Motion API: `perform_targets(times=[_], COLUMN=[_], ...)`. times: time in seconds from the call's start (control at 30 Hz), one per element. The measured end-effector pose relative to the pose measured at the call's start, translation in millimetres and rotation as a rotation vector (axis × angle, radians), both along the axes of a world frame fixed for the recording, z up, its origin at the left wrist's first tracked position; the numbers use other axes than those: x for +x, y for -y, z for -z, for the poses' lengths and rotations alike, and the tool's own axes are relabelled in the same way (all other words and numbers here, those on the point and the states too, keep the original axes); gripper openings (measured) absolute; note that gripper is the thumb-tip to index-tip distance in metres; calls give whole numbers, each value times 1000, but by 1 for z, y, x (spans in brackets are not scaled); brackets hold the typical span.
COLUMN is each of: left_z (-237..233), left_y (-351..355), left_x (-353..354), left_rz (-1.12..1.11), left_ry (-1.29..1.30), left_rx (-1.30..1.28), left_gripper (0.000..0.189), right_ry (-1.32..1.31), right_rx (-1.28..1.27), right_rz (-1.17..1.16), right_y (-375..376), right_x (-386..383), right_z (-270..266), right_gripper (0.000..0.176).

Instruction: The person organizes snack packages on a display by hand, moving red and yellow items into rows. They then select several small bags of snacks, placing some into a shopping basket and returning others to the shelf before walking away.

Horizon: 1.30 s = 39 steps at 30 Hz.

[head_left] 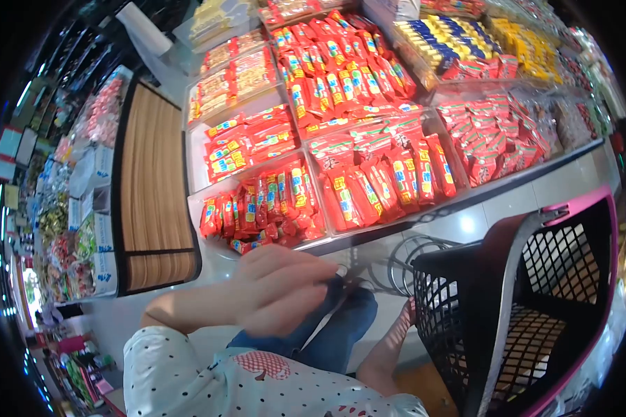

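My left hand is in the middle of the view, blurred, in front of the near edge of the candy display. Its fingers point right, loosely bent with a gap between them, and I see nothing in them. Just above it are red packets in a clear bin. My right hand is low, against the left side of a black mesh basket with a pink rim; its fingers are mostly hidden there.
More bins hold red-and-green packets, blue and yellow packets and pale packs. A wood-panelled stand with bagged goods is at the left. Wire loops are beside the basket, above the tiled floor.
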<state>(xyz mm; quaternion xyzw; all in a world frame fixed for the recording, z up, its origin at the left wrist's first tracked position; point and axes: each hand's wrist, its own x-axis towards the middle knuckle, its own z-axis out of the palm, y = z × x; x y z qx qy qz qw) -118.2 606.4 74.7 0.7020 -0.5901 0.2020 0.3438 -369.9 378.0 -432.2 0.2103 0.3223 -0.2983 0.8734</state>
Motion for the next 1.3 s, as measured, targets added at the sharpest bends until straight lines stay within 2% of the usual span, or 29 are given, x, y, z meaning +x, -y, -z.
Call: perform_targets(times=[0.03, 0.1, 0.2, 0.27, 0.3, 0.33, 0.4, 0.43, 0.5, 0.53, 0.7, 0.73, 0.8, 0.83, 0.9, 0.97, 1.03, 1.07, 1.13, 1.17, 1.23, 1.27, 1.3], left_z=[-6, -32, -69, -90, -75, -64, -51, -64, -96, -96, -89, -87, -76, -74, -72, -66, -42, -31, -6, 6, 29, 41, 53], left_y=[2, -5, -14, -21, -28, -33, -38, -30, -12, -14, -34, -45, -70, -74, -79, -109, -134, -148, -176, -193, -235, -258, -283], left_x=[-1, -11, -25, -33, -30, -31, -39, -42, -50, -53, -66, -70, -82, -78, -64, -66, -74, -76, -78, -77, -67, -60, -50], left_rz=[21, 25, -12, 7, -5, -1, -336, -345, -420, -423, -56, -42, -254, -254, -25, -89, -198, -190, -249, -239, -277, -268, -332], left_ry=[70, 68, 45, -204, -162, -163, -114, -119, -174, -158, -10, 5, 85, 92, 169, 126, -47, -43, -152, -143, -268, -274, -320], left_rx=[-83, -30, -23, 175, 28, 26, -96, -93, 85, 81, -109, -113, -30, -48, -171, 158, 440, 433, 421, 407, 628, 621, 685], left_gripper=[21, 33, 28, 60, 65, 65, 29, 29, 71, 71, 81, 81, 34, 34, 29, 30, 29, 29, 35, 35, 39, 39, 39], right_ry=[10, -26, -54, -44, -48, -46, -48, -52, -37, -19, 73, 92, 126, 138, 161, 182, -185, -185, -471, -473, -761, -776, -737], right_rx=[-5, -9, -10, -10, -9, -6, 3, 8, 23, 26, 64, 63, 47, 34, 8, -6, -361, -367, -636, -649, -1226, -1222, -1401], right_rz=[15, 46, 83, 93, 93, 91, 73, 58, 34, 26, 22, 28, 31, 24, -1, -20, -364, -355, -833, -817, -1709, -1707, -1936], right_y=[-3, -13, -33, -43, -48, -52, -61, -65, -73, -74, -108, -113, -113, -109, -100, -99, -121, -132, -144, -148, -165, -175, -185], right_x=[-1, -25, -46, -43, -44, -45, -50, -57, -60, -55, -30, -27, -23, -25, -24, -33, -40, -46, -51, -51, -58, -64, -71], right_z=[9, 5, 9, 15, 12, 13, 11, 13, 25, 31, 39, 39, 34, 31, 21, 68, 32, 6, -42, -46, -43, -40, -41], right_gripper=[10, 11, 11, 11, 11, 11, 11, 12, 12, 12, 12, 12, 13, 13, 13, 13, 24, 24, 23, 23, 29, 29, 29])
